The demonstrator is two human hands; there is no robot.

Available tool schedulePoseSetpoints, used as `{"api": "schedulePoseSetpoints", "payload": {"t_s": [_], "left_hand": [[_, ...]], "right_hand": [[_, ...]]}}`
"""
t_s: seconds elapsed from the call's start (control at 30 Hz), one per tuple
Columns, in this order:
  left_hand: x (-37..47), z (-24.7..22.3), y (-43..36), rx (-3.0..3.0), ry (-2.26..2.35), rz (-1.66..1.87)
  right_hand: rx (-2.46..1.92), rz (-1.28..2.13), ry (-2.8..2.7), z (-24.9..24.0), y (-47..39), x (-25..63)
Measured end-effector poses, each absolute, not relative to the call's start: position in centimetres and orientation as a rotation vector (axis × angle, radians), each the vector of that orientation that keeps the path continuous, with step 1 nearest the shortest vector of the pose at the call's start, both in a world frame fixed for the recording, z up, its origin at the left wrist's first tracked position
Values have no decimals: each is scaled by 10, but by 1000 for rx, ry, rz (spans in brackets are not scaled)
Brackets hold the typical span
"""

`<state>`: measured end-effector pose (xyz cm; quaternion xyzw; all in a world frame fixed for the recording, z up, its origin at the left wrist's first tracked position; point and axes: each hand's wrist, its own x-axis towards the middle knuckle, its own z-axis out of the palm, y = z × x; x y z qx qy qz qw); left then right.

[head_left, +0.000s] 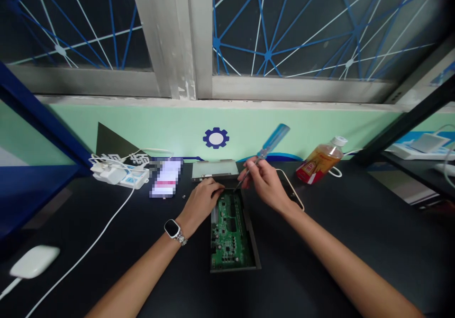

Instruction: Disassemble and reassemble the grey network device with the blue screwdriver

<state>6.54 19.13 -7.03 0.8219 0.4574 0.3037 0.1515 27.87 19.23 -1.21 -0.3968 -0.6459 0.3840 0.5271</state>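
A green circuit board (227,235) sits inside a dark, shallow open case (253,242) on the black table. My left hand (203,198), with a watch on its wrist, is closed at the case's far left corner, thumb and fingers on its edge. My right hand (262,179) grips a screwdriver (273,140) by the lower part, its blue clear handle sticking up and tilted right. The shaft points down to the far end of the board; whether the tip touches a screw is too small to tell. Behind the case lies a grey metal cover (215,169).
A lit phone (166,178) and a power strip (137,178) with cables stand at the back left. Another phone (293,192) lies beyond my right wrist, near a drink bottle (320,161). A white charger (35,261) is at the left. A wall and window close off the back.
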Motion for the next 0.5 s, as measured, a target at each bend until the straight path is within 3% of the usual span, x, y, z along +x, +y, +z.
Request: {"api": "schedulePoseSetpoints", "payload": {"t_s": [0.2, 0.5], "left_hand": [[51, -66, 193, 2347, 1486, 859], [47, -64, 194, 2360, 1524, 824]], "right_hand": [[-952, 633, -1945, 12, 220, 246], [-964, 526, -1987, -11, 226, 239]]}}
